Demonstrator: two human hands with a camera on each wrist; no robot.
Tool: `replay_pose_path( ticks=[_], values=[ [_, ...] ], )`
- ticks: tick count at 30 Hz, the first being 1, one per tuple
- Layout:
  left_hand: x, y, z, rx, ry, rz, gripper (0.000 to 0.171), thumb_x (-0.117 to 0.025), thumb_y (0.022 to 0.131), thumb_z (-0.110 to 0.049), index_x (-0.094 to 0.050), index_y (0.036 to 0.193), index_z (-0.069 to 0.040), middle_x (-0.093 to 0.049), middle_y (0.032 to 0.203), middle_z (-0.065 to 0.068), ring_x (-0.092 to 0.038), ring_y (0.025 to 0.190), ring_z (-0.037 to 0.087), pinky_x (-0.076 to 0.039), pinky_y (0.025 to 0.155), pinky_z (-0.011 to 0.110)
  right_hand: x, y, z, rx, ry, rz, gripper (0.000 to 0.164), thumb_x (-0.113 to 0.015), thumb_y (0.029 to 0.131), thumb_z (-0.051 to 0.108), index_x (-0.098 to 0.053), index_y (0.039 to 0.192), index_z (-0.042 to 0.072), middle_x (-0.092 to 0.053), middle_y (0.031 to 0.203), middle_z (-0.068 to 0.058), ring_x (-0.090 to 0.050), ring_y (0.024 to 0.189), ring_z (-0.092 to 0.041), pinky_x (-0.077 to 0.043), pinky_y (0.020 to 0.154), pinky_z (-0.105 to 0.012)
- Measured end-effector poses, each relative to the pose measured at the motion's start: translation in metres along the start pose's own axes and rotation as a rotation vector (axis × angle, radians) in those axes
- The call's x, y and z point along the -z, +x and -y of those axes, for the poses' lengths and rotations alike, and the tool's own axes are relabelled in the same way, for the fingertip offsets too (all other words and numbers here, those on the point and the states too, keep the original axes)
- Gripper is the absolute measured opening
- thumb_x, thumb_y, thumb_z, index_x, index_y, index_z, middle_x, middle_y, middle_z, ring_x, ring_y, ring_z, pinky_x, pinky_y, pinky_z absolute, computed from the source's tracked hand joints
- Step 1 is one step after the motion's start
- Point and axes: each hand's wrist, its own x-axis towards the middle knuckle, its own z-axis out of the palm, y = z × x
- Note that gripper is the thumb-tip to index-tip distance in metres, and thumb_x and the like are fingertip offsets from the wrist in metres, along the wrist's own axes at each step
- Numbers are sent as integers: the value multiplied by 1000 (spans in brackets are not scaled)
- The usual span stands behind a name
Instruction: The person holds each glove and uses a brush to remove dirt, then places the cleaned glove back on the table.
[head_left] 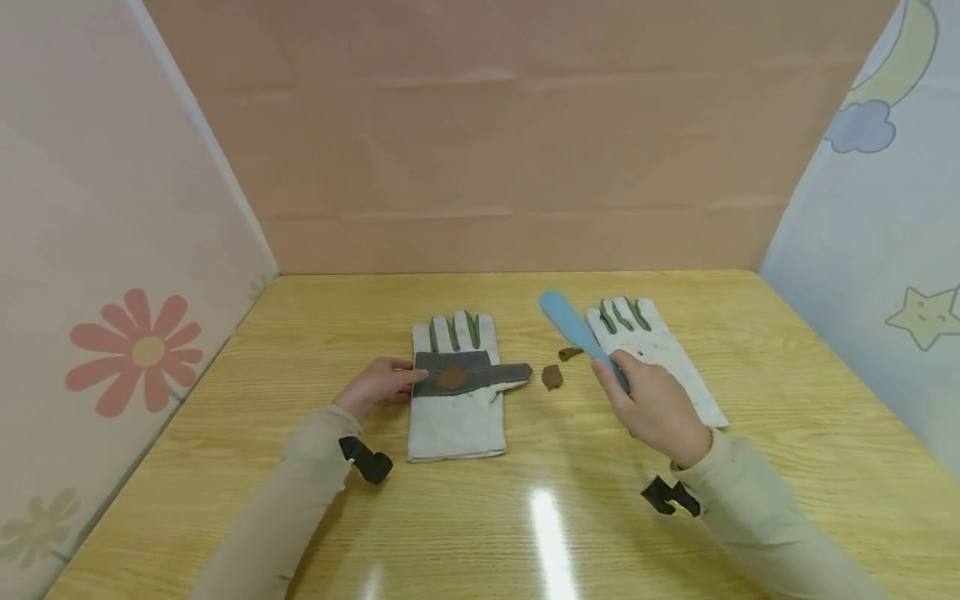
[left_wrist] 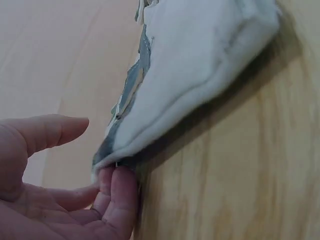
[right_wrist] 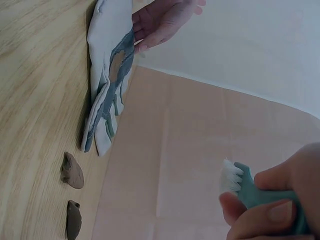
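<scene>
A white work glove (head_left: 456,425) with a grey palm patch lies palm up in the middle of the table, thumb pointing right. On that patch sits a flat brown piece (head_left: 452,377). At the glove's left edge, my left hand (head_left: 378,385) has its fingertips (left_wrist: 120,187) tucked under the side, while its thumb stands apart above it. My right hand (head_left: 652,400) grips a blue brush (head_left: 573,327), raised over the table and tilted up to the left. White bristles (right_wrist: 231,176) show at the brush's end, near my right thumb.
A second white glove (head_left: 660,358), with a few dark specks, lies behind my right hand. Between the gloves are two brown lumps, one (head_left: 552,377) off the first glove's thumb and another (head_left: 570,353) partly behind the brush. A pinkish-brown panel (head_left: 495,150) stands at the table's back.
</scene>
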Motion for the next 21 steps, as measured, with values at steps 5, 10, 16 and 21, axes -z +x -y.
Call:
replay_pose_path(
  ticks=[5,10,16,21],
  values=[
    [-7,5,2,-15,48,-1,46,-56,93,-26,-50,127,4,-59,115,15,-56,95,18,-49,82,29,-4,0,1,-5,-20,33,34,-40,101,24,-40,71,9,-28,54,3,-21,43,-4,-25,43,-20],
    [-13,7,2,-37,-48,50,48,-51,97,-23,-42,134,4,-57,121,20,-60,100,20,-52,84,32,-7,1,1,-19,-26,62,33,-40,101,25,-42,73,9,-30,54,3,-23,43,-4,-26,43,-20],
    [-14,8,0,-45,-131,88,48,-43,99,-15,-30,142,3,-51,130,25,-60,107,22,-52,85,32,-11,2,-1,-24,-25,78,32,-40,101,26,-46,75,8,-32,54,3,-24,42,-4,-26,42,-21],
    [-12,7,0,-50,-111,53,46,-44,99,-12,-33,142,-1,-57,124,22,-61,92,13,-52,73,25,-11,2,0,-31,-19,87,33,-39,101,27,-46,75,8,-32,54,3,-23,42,-5,-26,42,-21]
  ],
)
